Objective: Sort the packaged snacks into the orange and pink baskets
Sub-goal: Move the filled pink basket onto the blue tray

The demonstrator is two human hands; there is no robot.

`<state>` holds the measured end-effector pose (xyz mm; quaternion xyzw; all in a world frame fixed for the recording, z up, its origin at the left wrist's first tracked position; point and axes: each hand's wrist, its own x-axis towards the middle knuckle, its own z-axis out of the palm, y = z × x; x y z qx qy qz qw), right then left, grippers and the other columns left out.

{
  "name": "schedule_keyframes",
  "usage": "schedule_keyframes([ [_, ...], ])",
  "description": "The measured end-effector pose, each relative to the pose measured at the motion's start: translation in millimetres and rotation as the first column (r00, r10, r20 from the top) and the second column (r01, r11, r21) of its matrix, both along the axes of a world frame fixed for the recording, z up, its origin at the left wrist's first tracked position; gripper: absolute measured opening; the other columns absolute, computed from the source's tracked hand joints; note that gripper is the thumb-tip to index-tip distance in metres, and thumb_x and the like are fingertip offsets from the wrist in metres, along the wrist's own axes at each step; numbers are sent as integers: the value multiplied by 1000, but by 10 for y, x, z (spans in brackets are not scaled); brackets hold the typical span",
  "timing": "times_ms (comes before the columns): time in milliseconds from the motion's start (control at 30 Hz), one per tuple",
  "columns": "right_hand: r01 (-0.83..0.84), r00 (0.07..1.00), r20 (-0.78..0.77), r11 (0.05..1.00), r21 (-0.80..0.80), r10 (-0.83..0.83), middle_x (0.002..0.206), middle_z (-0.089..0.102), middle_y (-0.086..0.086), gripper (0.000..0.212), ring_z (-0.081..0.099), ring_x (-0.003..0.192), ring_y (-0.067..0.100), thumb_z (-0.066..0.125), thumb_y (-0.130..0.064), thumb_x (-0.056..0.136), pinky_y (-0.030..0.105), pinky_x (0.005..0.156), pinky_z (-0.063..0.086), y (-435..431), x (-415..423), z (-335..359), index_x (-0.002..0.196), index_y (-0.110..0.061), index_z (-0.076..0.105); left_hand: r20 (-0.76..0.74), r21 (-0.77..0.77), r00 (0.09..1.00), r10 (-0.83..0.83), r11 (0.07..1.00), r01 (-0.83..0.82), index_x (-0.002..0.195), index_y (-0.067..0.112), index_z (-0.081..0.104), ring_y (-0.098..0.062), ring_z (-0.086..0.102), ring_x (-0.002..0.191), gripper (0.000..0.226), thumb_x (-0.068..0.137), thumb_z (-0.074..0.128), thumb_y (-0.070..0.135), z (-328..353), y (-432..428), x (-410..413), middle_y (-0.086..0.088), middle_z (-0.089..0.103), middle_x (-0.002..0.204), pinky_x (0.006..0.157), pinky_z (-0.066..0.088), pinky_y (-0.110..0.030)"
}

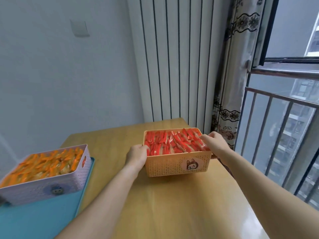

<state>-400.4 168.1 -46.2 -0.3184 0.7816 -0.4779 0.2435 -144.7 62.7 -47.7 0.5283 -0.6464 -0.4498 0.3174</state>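
An orange basket with a dog sticker stands on the wooden table, packed with several red snack packets. My left hand grips its left wall, thumb over the rim. My right hand grips the right rim, fingers curled onto the packets. A pink basket at the left is full of orange snack packets.
The pink basket sits on a teal tray at the table's left edge. Behind the table are a white radiator, a patterned curtain and a window with railings on the right.
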Motion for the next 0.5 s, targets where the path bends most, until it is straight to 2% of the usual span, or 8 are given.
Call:
schedule_keyframes([
  [100,-96,995,10,995,-10,96,94,72,13,29,74,82,27,55,-39,97,41,67,61,79,430,148,108,-12,54,-17,1,999,41,999,-41,85,3,69,-29,64,73,29,94,52,25,186,90,518,-12,68,78,64,54,-37],
  [233,-228,973,33,974,-5,228,91,75,13,25,74,81,26,53,-37,101,34,60,57,185,1039,330,102,-14,63,-7,40,996,89,995,-89,86,8,69,-32,69,79,23,95,57,24,369,263,1291,-13,71,82,71,60,-43],
  [367,-331,943,46,944,0,330,84,75,12,24,72,71,23,53,-31,101,30,54,56,216,1715,410,94,-10,63,-4,93,988,157,983,-156,87,8,69,-30,66,67,15,92,61,20,441,468,2112,-14,68,75,68,61,-42],
  [500,-456,890,61,889,50,453,90,78,18,30,73,72,25,54,-31,100,36,62,63,127,2406,383,97,-4,68,-21,125,964,266,957,-261,86,10,68,-28,63,61,10,90,63,17,384,573,2957,-12,65,72,67,59,-42],
])
